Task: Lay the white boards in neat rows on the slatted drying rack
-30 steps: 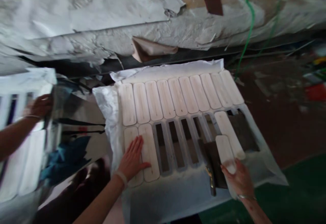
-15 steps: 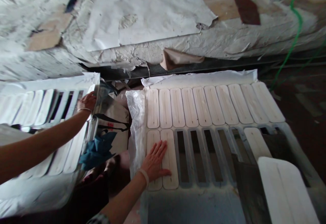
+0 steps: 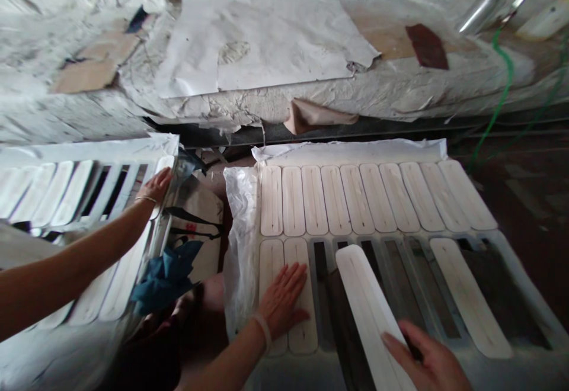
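My left hand (image 3: 284, 299) lies flat, fingers spread, on a long white strip (image 3: 304, 335) with rounded ends and a thin centre line. That strip sits in the front row of a slotted template board (image 3: 293, 373). My right hand (image 3: 427, 355) pinches a similar white strip (image 3: 371, 308) by its near right edge, thumb on top. This strip is tilted above the dark front slots, and dark material (image 3: 342, 326) shows along its left side. Another white strip (image 3: 471, 296) lies farther right in the front row, beside a dark piece (image 3: 498, 284).
White strips (image 3: 313, 198) fill the back row. At left, another person's hand (image 3: 155, 185) rests on a second board (image 3: 26, 148) of strips. Between the boards are a blue cloth (image 3: 166, 278) and a bag (image 3: 204, 207). A paper-covered bench (image 3: 267, 29) and green cord (image 3: 502, 83) lie beyond.
My right hand has come into view, and its white strip has moved left over the front slots. My left hand stays on the laid strip. The view has tilted slightly up.
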`<act>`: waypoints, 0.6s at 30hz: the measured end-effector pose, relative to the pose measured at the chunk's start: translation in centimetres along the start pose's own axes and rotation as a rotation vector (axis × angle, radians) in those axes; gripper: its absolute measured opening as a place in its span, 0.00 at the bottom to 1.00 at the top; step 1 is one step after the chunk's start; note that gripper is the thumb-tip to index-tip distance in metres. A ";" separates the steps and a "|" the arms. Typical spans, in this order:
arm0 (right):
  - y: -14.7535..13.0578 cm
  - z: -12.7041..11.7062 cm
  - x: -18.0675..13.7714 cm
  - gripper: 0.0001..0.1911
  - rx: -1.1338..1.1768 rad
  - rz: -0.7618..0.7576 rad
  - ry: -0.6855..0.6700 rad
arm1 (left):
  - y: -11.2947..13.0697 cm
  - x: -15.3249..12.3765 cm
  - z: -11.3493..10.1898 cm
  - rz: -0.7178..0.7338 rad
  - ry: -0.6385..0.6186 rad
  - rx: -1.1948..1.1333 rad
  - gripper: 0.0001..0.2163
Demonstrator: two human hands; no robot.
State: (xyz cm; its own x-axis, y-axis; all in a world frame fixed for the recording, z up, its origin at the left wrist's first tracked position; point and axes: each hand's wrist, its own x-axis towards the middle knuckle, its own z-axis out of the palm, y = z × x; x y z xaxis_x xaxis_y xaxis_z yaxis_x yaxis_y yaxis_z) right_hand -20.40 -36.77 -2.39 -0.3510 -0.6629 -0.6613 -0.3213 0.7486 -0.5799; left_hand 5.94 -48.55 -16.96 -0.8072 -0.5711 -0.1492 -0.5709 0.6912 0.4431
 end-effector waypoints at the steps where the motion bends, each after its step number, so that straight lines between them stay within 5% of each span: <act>1: -1.1 0.7 0.6 0.25 -0.052 -0.035 -0.009 | 0.2 0.1 0.1 0.011 0.001 -0.019 0.41; 6: -2.8 3.3 4.5 0.23 -0.182 -0.162 0.110 | 0.8 0.7 -0.2 -0.023 0.039 -0.069 0.36; 10: -1.7 4.6 6.9 0.23 -0.028 -0.142 0.098 | 1.0 1.3 -0.9 -0.059 0.052 -0.072 0.30; 18: 0.8 6.2 7.6 0.21 0.021 -0.112 0.175 | 1.2 1.5 -0.7 -0.077 0.072 -0.077 0.27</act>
State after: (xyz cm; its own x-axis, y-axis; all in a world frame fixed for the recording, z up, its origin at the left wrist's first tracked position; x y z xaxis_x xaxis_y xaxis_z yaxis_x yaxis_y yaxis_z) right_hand -17.84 -41.15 -10.84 -0.4624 -0.7318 -0.5007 -0.3489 0.6693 -0.6560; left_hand 4.20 -48.89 -16.02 -0.7472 -0.6532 -0.1224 -0.6150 0.6100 0.4996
